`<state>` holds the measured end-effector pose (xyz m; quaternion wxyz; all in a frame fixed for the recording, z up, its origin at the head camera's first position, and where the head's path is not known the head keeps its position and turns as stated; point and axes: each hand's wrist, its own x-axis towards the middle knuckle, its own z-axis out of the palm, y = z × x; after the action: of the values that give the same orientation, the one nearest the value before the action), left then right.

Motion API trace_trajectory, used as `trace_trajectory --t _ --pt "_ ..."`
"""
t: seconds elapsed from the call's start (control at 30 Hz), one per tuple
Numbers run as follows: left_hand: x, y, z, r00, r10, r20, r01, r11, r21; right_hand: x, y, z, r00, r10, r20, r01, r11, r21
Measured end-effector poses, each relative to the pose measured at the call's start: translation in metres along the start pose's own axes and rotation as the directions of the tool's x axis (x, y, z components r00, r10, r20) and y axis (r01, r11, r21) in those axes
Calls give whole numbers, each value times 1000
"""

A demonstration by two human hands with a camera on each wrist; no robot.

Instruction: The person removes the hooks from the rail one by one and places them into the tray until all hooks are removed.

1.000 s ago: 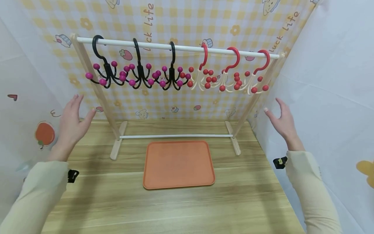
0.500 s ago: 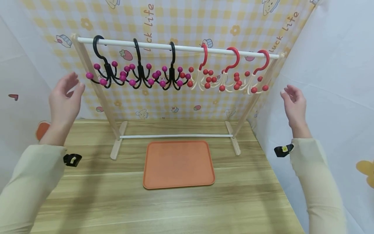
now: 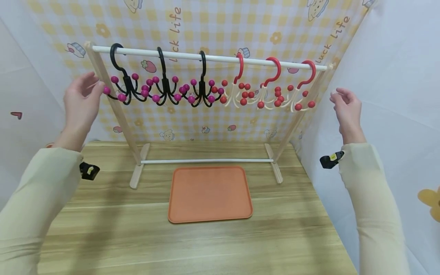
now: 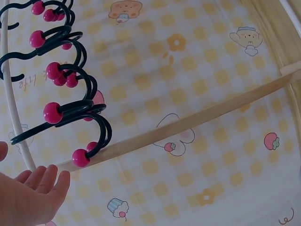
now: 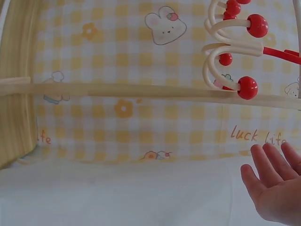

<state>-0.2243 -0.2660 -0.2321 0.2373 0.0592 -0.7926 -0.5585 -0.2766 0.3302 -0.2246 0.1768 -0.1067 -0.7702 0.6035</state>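
A wooden rack with a white rail (image 3: 213, 58) carries three black hangers with magenta balls on the left and three cream hangers with red hooks and red balls on the right. My left hand (image 3: 81, 100) is raised by the left post (image 3: 115, 109), its relaxed fingers just short of the leftmost black hanger (image 3: 124, 86); it holds nothing. In the left wrist view the fingertips (image 4: 42, 179) lie just below that hanger's (image 4: 77, 110) lowest ball. My right hand (image 3: 346, 109) hovers empty, right of the rightmost cream hanger (image 3: 304, 91), also seen as cream hanger (image 5: 230, 52) above the hand (image 5: 275, 183).
An orange tray (image 3: 209, 193) lies on the wooden table (image 3: 292, 236) in front of the rack's lower crossbar (image 3: 206, 161). Patterned cloth walls close in behind and on both sides.
Both hands have risen from table height towards the rail's ends. The left moved up and right, close to the leftmost black hanger; the right moved up beside the right post.
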Motion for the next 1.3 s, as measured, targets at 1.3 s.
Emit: trace_trajectory --t 1.3 --pt "43 32 29 975 -211 67 215 976 -45 27 -13 40 991 122 -47 -123 992 -19"
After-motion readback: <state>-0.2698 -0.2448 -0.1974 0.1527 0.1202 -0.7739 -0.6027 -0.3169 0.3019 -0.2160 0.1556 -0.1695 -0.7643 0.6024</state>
